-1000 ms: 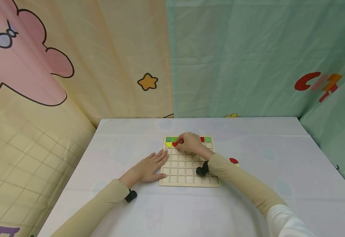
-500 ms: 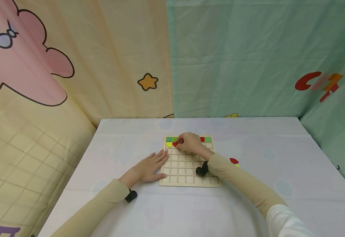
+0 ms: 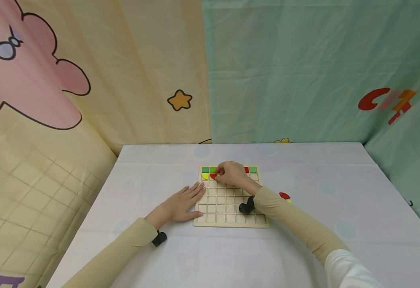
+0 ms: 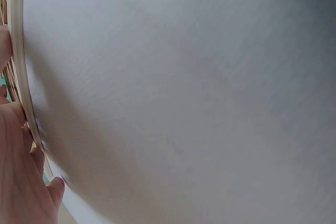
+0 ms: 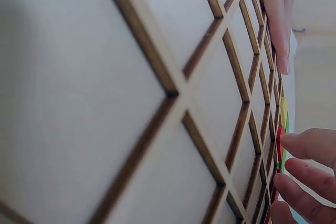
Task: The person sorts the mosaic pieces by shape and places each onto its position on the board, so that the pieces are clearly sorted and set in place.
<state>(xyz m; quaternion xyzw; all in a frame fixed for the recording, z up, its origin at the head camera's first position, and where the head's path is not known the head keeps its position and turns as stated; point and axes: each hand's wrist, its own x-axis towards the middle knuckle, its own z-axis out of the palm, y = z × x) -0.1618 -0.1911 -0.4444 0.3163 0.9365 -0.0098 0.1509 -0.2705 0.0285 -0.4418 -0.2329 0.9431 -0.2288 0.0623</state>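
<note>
A pale wooden grid board (image 3: 217, 200) lies on the table. My left hand (image 3: 184, 203) is spread flat at its left side, with fingertips on the border; the left wrist view has this hand (image 4: 23, 166) along the board's edge. My right hand (image 3: 230, 174) reaches over the far rows, fingers bent. Its thumb touches a red rounded piece (image 3: 213, 176) in the second row; the right wrist view has the right hand (image 5: 310, 177) with the thumb at this red piece (image 5: 279, 141). Beside it sits a yellow rounded piece (image 3: 205, 176). Part of the top row is hidden behind the hand.
Green squares (image 3: 205, 169) and a red square (image 3: 246, 169) fill visible cells of the top row. Right of the board, a loose red piece (image 3: 284, 195) lies by a yellow piece (image 3: 289, 201), partly hidden by the sleeve. Curtains (image 3: 285, 72) stand behind the table.
</note>
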